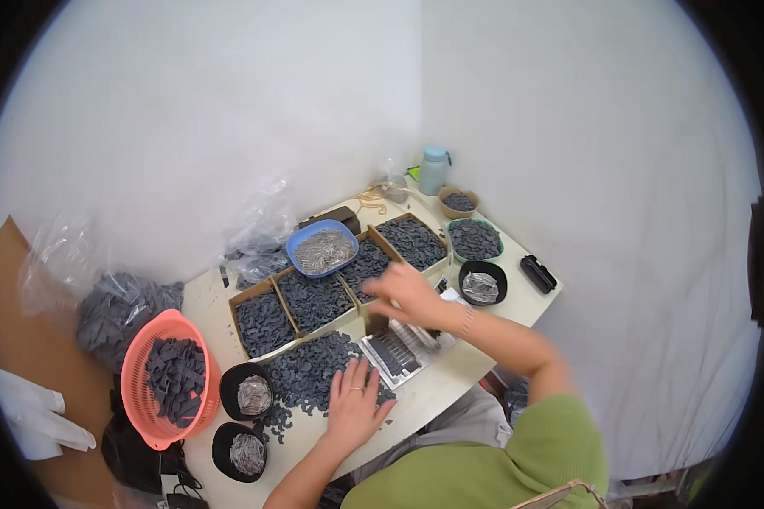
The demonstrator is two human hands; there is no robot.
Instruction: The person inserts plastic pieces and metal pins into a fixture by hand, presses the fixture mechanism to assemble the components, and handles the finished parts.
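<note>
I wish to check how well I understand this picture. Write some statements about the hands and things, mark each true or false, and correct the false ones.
1. The left hand is at the loose dark pile. True.
2. The blue tray holds dark pieces. False: it holds silvery pieces.
3. The pink basket stands left of the divided box. True.
4. The right hand is inside the pink basket. False: it is near the white rack.
5. The bottle is red. False: it is light blue.
</note>
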